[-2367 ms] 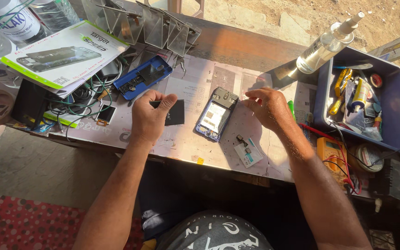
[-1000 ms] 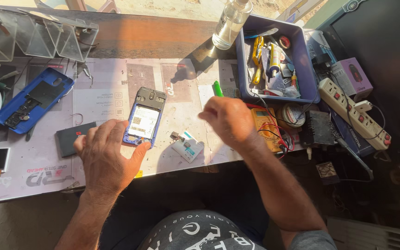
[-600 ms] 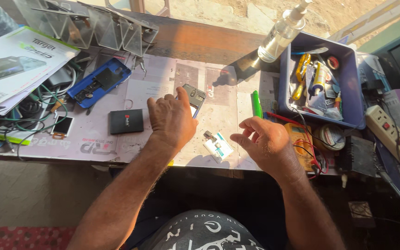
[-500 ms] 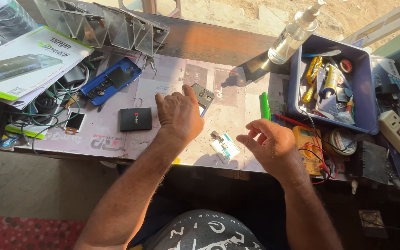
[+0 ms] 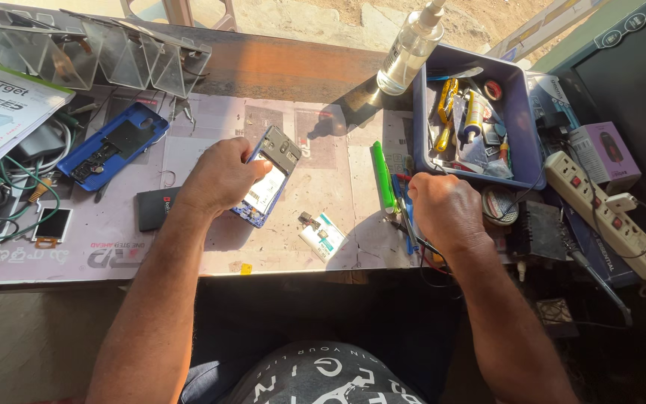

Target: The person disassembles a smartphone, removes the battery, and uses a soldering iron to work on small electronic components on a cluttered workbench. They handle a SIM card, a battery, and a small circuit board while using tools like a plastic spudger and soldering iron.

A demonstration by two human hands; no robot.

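Left hand [image 5: 222,178] grips opened phone [image 5: 267,187] on table [image 5: 323,150]; right hand [image 5: 446,209] fisted over tools [image 5: 405,217] near green pen [image 5: 381,176].

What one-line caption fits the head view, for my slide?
Left hand holds an opened blue phone; right hand rests by a green pen.

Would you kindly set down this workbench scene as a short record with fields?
Left hand: left hand holds an opened phone, back cover off, tilted on the mat.
Right hand: right hand, closed in a fist over thin tools beside a green pen; what it grips cannot be told.
Between the hands: small card with parts.
Left side: blue phone shell, black battery, small screen.
Right side: blue bin of tools, clear bottle, power strip.
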